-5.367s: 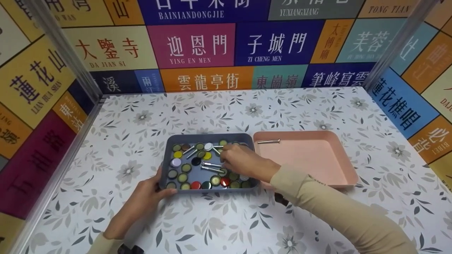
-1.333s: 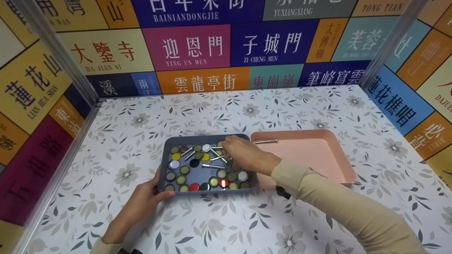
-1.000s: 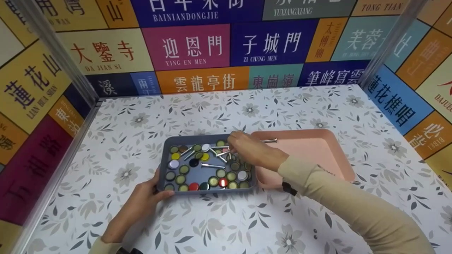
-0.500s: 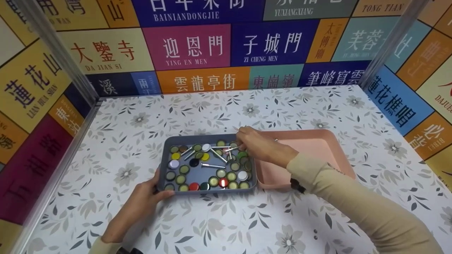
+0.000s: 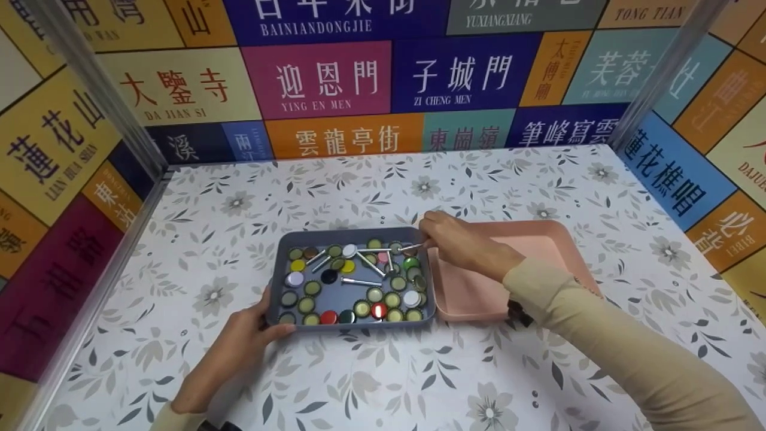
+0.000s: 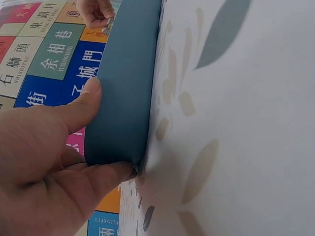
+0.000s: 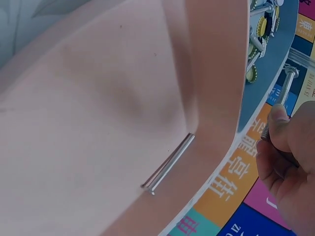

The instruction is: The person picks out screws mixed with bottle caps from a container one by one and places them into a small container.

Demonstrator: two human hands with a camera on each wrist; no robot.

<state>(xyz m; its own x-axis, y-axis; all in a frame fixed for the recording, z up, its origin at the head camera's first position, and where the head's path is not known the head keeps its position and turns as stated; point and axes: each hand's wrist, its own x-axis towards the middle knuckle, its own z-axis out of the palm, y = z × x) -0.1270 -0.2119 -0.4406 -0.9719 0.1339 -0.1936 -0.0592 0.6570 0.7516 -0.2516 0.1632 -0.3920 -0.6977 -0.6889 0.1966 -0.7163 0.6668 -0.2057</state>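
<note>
A blue-grey tray (image 5: pixel 350 294) full of bottle caps and several silver bolts lies in the middle of the table. My left hand (image 5: pixel 248 329) grips its near left corner; in the left wrist view the thumb lies at the rim and the fingers press the outer side. My right hand (image 5: pixel 461 242) is above the border between the two trays and pinches a bolt (image 7: pixel 284 91), head pointing away from the fingers. In the right wrist view another bolt (image 7: pixel 172 162) lies inside the pink tray (image 7: pixel 221 59); the hand hides it in the head view.
The pink tray stands against the right side of the blue-grey one on a floral-patterned table (image 5: pixel 335 383). Panels with printed characters (image 5: pixel 329 78) close off the back and both sides.
My right hand picked up a bolt among the caps and has carried it up and rightward to the pink tray's edge. The left hand still holds the tray corner.
</note>
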